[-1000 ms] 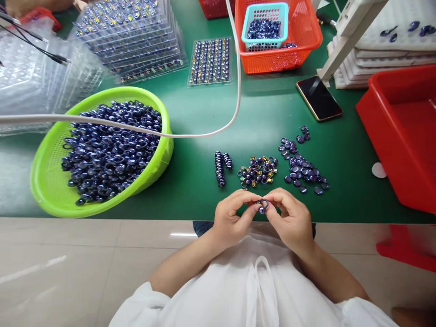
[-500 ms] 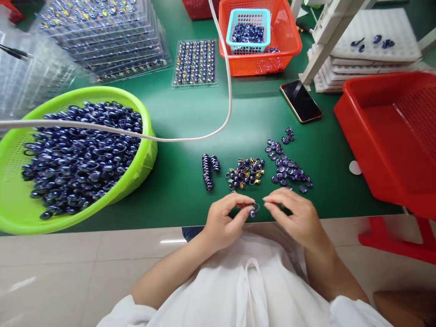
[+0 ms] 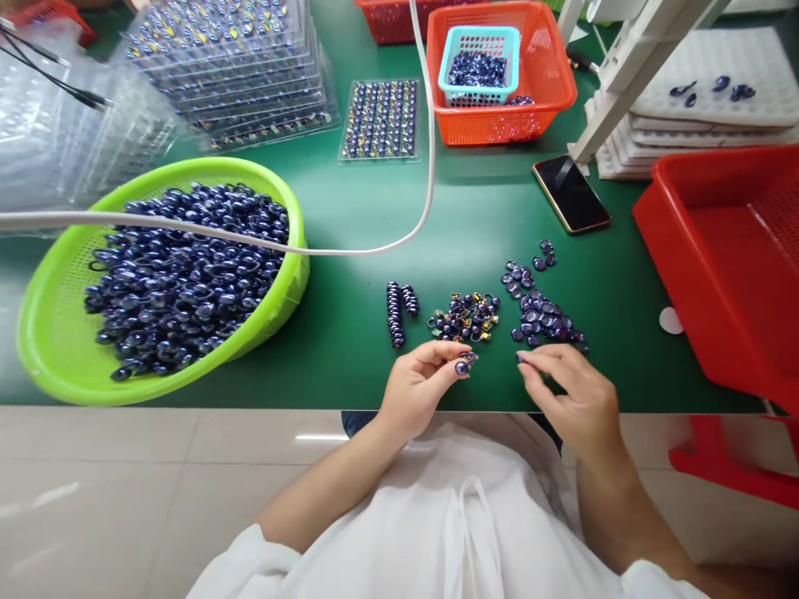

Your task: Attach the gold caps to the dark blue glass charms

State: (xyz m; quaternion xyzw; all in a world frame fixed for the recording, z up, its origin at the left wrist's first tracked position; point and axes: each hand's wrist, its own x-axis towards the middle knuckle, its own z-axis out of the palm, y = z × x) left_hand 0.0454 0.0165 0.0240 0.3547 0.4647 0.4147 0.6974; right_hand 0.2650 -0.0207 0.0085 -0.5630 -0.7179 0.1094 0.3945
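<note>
Between thumb and forefinger, my left hand (image 3: 419, 384) pinches a small dark ring (image 3: 463, 366) with a round shiny bead. My right hand (image 3: 575, 391), apart from the left, has its fingertips closed on a small dark oval piece (image 3: 520, 358), mostly covered by the fingers. Just beyond my left hand lies a pile of beaded rings with yellow stones (image 3: 465, 316). Loose flat dark ovals (image 3: 543, 318) are spread beyond my right hand. Two rows of dark pieces packed face to face (image 3: 394, 314) rest to the left.
A lime-green basket (image 3: 300, 249) full of dark rings stands left, crossed by a white cable (image 3: 368, 251). Behind are stacked clear trays (image 3: 312, 91), a filled tray (image 3: 380, 121) and an orange basket (image 3: 568, 91). A phone (image 3: 571, 195) and red bin (image 3: 674, 274) are right.
My right hand has moved right, away from my left, and now pinches a small dark piece. The ring in my left hand has turned. The whole view has shifted slightly.
</note>
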